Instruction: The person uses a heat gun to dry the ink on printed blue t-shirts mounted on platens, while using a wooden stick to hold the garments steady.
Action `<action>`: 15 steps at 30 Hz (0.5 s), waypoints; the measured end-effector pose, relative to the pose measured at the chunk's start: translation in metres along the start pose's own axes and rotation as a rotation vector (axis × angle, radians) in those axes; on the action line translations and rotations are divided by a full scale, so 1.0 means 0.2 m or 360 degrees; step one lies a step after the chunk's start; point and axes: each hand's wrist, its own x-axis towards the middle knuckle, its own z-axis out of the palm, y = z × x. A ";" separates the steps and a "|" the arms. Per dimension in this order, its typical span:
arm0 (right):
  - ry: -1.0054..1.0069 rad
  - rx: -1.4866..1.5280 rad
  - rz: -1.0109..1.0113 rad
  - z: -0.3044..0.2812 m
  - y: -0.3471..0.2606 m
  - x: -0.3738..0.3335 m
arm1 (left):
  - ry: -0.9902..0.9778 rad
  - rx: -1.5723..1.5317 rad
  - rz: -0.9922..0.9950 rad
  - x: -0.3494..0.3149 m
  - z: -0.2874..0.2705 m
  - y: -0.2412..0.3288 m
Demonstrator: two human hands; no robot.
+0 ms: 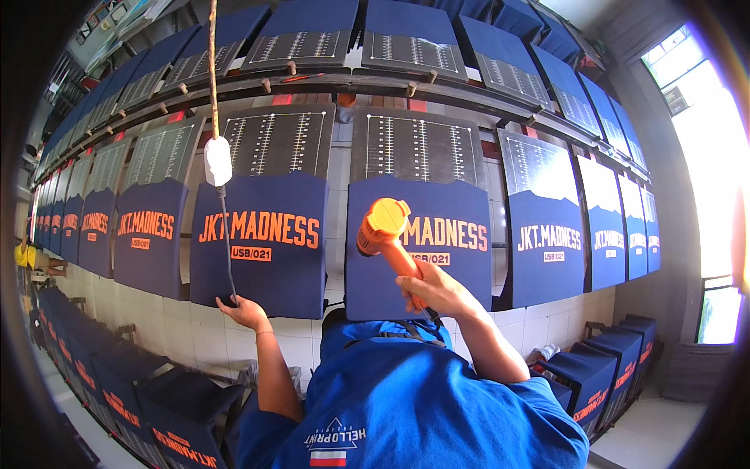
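Observation:
My right hand [437, 289] is wrapped round the handle of an orange hair dryer [387, 217]. Its head is over the printed chest of a navy T-shirt [418, 289] stretched on a flat black board. My left hand [246, 313] grips a thin dark power cord [227, 242] at the near edge of the neighbouring navy T-shirt [273, 289]. That cord hangs from a white plug connector [218, 161] above the shirt. Both shirts carry orange lettering.
More boards with navy shirts [148, 238] line the row to both sides; those to the right [547, 273] have paler lettering. A second row [301, 23] stands beyond a dark rail [312, 78]. Shirt-covered boards [617, 359] also stand behind me. Bright windows [703, 117] are at right.

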 end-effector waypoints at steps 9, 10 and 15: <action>-0.0018 -0.0182 0.0077 0.03 -0.09 0.04 | 0.0029 0.0029 0.0060 0.01 -0.01 -0.04; -0.0003 -0.0168 0.0071 0.03 -0.09 0.05 | 0.0027 0.0030 0.0040 0.01 -0.01 -0.03; 0.0158 -0.0170 -0.0047 0.02 -0.12 0.13 | 0.0014 0.0044 -0.0023 -0.01 -0.01 0.01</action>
